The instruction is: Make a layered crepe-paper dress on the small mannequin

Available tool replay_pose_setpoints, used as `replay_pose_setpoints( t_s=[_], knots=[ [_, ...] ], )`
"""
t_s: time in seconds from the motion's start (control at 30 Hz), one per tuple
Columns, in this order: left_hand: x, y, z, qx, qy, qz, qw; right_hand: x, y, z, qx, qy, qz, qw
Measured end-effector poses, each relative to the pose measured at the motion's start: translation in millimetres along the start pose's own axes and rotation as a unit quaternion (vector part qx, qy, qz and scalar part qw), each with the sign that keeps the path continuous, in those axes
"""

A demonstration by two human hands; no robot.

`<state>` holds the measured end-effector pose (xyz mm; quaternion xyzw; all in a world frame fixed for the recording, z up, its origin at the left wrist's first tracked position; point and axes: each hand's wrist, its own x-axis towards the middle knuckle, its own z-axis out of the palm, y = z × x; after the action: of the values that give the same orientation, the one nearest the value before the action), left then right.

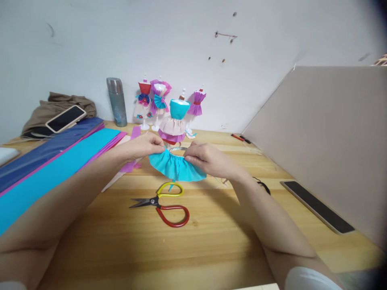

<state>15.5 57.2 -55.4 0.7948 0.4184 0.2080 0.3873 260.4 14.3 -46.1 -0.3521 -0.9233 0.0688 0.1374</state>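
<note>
Between my two hands a gathered turquoise crepe-paper ruffle (179, 169) is stretched in a curve above the table. My left hand (149, 145) pinches its upper left end, fingers closed. With thumb and fingers, my right hand (202, 155) grips the upper right part of its gathered edge. Just behind the ruffle stands a small dress form (178, 121) in a turquoise top with pale pink, purple and red layers. A ring-shaped roll of tape (178, 150) shows partly behind the ruffle. Scissors (160, 203) with one yellow and one red handle lie open on the table below.
Dressed mini mannequins (144, 102) stand along the wall, beside a grey thermos (117, 102). At left lie coloured paper sheets (69, 161), a phone (65, 119) and brown cloth (60, 104). Another phone (317, 206) rests at right near a white panel (326, 133). A red pen (237, 137) lies behind.
</note>
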Motion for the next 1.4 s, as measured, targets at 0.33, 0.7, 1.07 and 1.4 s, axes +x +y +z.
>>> replay_pose_setpoints(
  t_s=[0.33,0.7,1.07,1.4],
  knots=[
    [0,-11,-6.7,0.1,-0.028,-0.01,0.995,1,-1,3,0.011,-0.002,-0.012,1.0],
    [-6,-3,-28.6,0.045,-0.039,0.08,0.995,1,7,5,0.126,0.042,-0.098,0.986],
    [-22,19,-44.5,0.083,-0.18,0.113,0.974,8,4,21,0.3,0.036,-0.136,0.943],
    [-42,4,-84.2,0.306,-0.105,0.045,0.945,8,21,41,0.368,0.001,0.024,0.93]
  ],
)
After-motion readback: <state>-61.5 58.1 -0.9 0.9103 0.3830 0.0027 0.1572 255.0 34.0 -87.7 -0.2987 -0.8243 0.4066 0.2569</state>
